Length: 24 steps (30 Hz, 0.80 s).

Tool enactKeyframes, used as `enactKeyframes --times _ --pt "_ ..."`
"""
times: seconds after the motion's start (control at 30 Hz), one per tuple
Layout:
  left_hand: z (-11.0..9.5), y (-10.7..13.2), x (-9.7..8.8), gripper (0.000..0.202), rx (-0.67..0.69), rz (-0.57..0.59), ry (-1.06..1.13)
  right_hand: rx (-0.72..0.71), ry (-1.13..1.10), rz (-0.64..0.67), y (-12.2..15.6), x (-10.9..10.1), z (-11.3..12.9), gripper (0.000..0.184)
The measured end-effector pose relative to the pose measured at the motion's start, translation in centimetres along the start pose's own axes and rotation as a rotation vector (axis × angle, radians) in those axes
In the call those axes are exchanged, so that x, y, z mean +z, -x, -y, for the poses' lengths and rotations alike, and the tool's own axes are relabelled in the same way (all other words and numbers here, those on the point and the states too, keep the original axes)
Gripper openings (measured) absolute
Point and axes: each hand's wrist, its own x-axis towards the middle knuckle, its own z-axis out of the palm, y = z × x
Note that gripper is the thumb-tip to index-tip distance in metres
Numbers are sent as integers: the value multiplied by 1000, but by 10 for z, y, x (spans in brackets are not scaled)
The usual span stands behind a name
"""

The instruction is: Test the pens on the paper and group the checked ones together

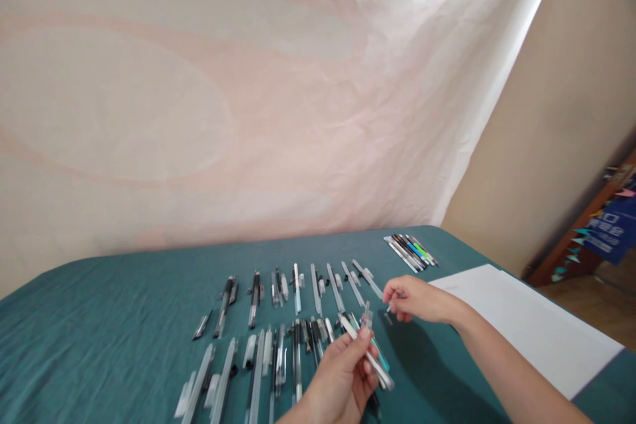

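Note:
My left hand [340,377] is closed around a whitish pen barrel [381,374], which slants down to the right across the fingers. A clear pen cap [367,318] stands up between thumb and fingers of the same hand. My right hand [412,298] is pinched low over the cloth at the right end of the back row of pens; whatever lies between its fingertips is too small to make out. Just under those fingertips is a small clear piece [387,318]. A pen with a teal part [382,354] shows behind the left hand, partly covered by it.
Two rows of taken-apart pens, with barrels [316,288] and loose caps [250,351], lie on the green cloth [124,324]. Several pens [411,252] lie side by side at the back right. White paper sheets [527,324] cover the right side. A pale curtain [273,112] hangs behind.

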Motion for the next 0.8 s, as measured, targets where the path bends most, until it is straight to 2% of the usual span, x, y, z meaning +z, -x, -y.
enactKeyframes --times 0.3,0.8 --pt "2 -2 -2 7 8 21 18 -5 125 -17 -10 8 -15 11" --pt "3 -2 -3 9 2 37 33 -6 223 -31 -14 10 -20 13"
